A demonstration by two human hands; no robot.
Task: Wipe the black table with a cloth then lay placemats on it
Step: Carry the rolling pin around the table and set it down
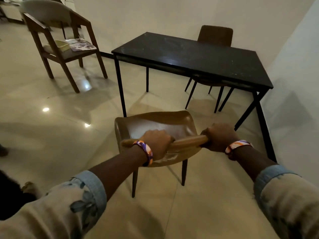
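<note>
The black table (189,56) stands ahead against the right wall, its top bare and streaked with dust. A brown leather chair (155,125) is in front of me, a short way out from the table's near side. My left hand (158,144) and my right hand (220,137) both grip the top of its backrest. On the seat of a wooden armchair (57,42) at the far left lie a patterned placemat (81,44) and a pale yellow cloth (63,45).
A second brown chair (215,36) is tucked in at the table's far side. The white wall (296,83) runs close along the table's right end. Glossy tiled floor (60,118) spreads to the left. A dark shape sits at the lower left edge.
</note>
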